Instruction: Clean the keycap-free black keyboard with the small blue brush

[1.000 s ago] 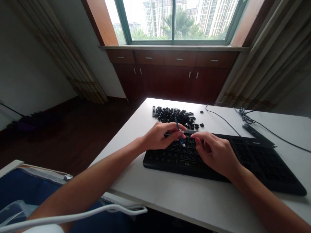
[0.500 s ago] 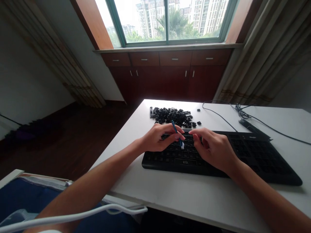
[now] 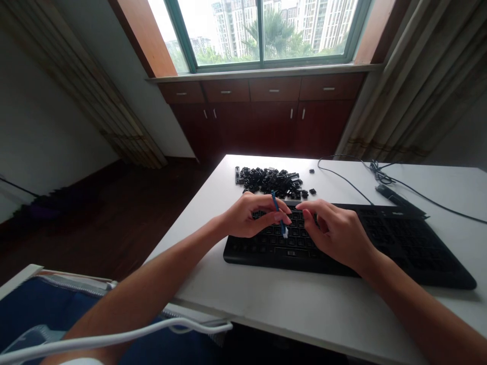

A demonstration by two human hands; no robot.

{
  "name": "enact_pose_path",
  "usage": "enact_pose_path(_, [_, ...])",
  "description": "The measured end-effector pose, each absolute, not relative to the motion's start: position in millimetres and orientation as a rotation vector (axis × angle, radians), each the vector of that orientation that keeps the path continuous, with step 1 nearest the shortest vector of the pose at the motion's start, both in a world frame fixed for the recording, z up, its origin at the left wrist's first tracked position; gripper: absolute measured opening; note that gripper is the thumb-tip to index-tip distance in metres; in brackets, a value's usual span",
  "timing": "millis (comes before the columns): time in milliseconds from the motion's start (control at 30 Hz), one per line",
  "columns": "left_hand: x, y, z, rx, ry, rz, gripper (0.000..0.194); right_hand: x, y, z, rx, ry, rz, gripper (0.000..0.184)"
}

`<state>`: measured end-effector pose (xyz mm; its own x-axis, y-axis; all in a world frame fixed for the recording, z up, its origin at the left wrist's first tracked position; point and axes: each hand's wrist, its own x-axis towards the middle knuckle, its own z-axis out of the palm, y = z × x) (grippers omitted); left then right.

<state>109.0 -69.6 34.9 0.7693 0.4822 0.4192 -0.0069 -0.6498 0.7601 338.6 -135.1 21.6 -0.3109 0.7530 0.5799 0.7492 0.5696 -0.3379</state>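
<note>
A black keyboard (image 3: 384,274) with its keycaps off lies on the white table, its key field showing bare sockets. My left hand (image 3: 253,215) pinches a small blue brush (image 3: 282,226) between thumb and fingers. The brush's white tip points down at the keyboard's left half. To its right, my right hand (image 3: 337,228) rests over the middle of the keyboard. Its index finger and thumb are apart, with nothing seen between them; the other fingers curl under and are partly hidden.
Behind the keyboard is a heap of loose black keycaps (image 3: 270,180), with a few lying apart. A black cable (image 3: 380,175) runs across the back right of the white table (image 3: 304,299). In front at the left, a white curved bar (image 3: 133,332) crosses the view.
The brush stands slightly more upright, its white tip a little lower. My right hand stays almost where it was.
</note>
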Motion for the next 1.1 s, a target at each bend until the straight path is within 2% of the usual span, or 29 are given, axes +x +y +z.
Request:
enact_pose_path(300, [101.7, -63.6, 42.6, 2.352, 0.395, 0.735, 0.018, 338.6, -136.0, 22.9, -1.192, -2.098, 0.015, 0.021])
enact_pose_path(533, [105.0, -59.4, 33.2, 2.095, 0.451, 0.884, 0.021, 339.9, -136.1, 22.1, -1.185, -2.097, 0.000, 0.020])
enact_pose_path(800, [98.8, -61.4, 42.2, 2.441, 0.411, 0.786, 0.013, 340.1, -135.2, 22.4, -1.191, -2.119, 0.011, 0.020])
enact_pose_path(967, [99.8, -59.9, 37.6, 2.211, 0.432, 0.883, 0.019, 340.4, -135.7, 21.2, -1.183, -2.121, -0.002, 0.019])
enact_pose_path(1100, [99.0, -58.0, 38.1, 2.345, 0.399, 0.831, 0.021, 340.0, -135.1, 20.5, -1.181, -2.136, -0.001, 0.019])
